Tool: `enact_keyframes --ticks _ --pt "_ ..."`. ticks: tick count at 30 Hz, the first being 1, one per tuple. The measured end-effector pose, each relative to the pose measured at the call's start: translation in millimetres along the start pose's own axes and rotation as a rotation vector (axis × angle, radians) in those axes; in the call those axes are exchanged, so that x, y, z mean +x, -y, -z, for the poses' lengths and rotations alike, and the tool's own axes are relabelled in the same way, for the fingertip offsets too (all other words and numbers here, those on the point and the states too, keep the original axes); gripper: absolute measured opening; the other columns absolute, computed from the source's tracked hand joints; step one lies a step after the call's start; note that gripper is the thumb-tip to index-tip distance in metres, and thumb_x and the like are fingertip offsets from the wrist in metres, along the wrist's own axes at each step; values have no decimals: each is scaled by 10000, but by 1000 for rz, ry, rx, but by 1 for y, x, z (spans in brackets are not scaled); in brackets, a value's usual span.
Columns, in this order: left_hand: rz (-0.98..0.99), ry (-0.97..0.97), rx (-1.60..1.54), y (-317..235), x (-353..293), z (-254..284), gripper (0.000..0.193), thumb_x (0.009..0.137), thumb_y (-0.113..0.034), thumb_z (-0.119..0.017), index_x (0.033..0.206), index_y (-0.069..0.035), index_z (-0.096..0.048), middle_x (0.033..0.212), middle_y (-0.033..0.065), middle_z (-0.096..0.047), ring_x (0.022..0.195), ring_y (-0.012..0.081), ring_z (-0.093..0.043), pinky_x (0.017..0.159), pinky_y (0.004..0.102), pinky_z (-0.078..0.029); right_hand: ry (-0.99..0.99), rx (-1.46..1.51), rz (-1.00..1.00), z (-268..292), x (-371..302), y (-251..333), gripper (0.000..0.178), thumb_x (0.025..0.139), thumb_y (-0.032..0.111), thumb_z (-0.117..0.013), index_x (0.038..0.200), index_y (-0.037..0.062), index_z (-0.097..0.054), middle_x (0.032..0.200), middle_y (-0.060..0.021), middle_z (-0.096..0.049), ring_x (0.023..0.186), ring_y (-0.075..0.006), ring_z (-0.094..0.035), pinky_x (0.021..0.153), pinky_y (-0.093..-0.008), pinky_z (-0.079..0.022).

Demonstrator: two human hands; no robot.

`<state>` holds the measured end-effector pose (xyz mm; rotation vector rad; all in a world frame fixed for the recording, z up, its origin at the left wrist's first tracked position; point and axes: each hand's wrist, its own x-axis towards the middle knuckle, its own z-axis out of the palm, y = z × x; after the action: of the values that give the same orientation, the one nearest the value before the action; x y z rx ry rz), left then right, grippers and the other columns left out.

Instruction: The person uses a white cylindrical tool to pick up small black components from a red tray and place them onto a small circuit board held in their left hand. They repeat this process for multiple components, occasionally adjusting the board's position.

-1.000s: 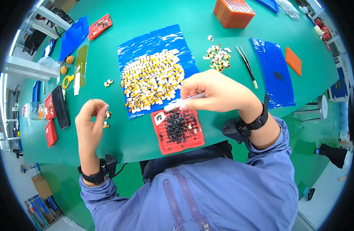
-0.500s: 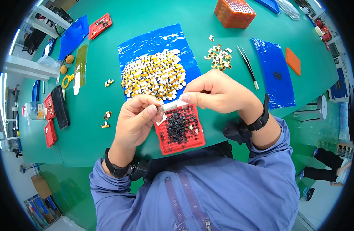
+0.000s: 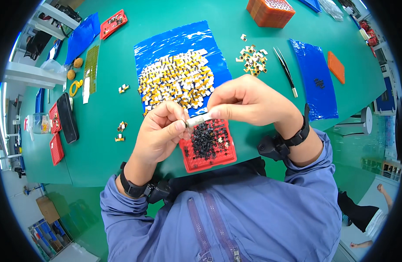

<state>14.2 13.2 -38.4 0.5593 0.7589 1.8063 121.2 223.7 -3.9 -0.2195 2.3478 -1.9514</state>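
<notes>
My left hand (image 3: 160,129) and my right hand (image 3: 249,102) meet over the near part of the table, both pinching. Between their fingertips stretches a short whitish, tube-like piece (image 3: 198,119); its kind is not clear. At its left end, a small dark bit shows by my left fingertips. Just below is a red tray (image 3: 211,165) scattered with many small black parts (image 3: 204,142) and a few pale ones. Beyond my hands, a blue sheet (image 3: 170,41) carries a heap of small white-and-yellow folded pieces (image 3: 177,81).
Black tweezers (image 3: 286,72) lie right of a smaller heap of pieces (image 3: 254,60). Farther right are another blue sheet (image 3: 314,83) and an orange plate (image 3: 336,67). An orange tray stack (image 3: 270,13) stands behind. Leftward lie a black case (image 3: 67,118) and yellow scissors (image 3: 76,87).
Both hands stay joined at the whitish piece, which now looks more like a narrow tube than a loose flap. The view has shifted slightly. At far right, another person has moved.
</notes>
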Motion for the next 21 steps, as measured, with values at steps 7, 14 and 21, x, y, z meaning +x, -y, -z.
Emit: enact_keyframes --ticks 7,14,21 --pt "10 -12 35 -2 -2 -5 90 876 -53 -608 892 -36 -522 803 65 -574 705 128 -583 662 251 -485 7 -293 182 -2 -1 -1 131 832 146 -675 814 18 -658 617 -69 -575 529 -164 -550 498 -284 -427" --pt "-1 20 -20 -2 1 -3 92 877 -70 -609 876 -36 -524 753 64 -572 670 127 -575 637 252 -469 -199 -335 423 -9 5 -3 187 832 226 -666 814 42 -641 608 -71 -560 528 -183 -535 495 -304 -405" --pt "42 19 -24 -4 0 -2 84 886 -72 -595 880 -35 -520 747 59 -570 670 128 -574 637 259 -464 39 -124 55 -3 -1 2 252 911 254 -583 803 31 -626 597 -33 -564 553 -114 -551 511 -273 -428"
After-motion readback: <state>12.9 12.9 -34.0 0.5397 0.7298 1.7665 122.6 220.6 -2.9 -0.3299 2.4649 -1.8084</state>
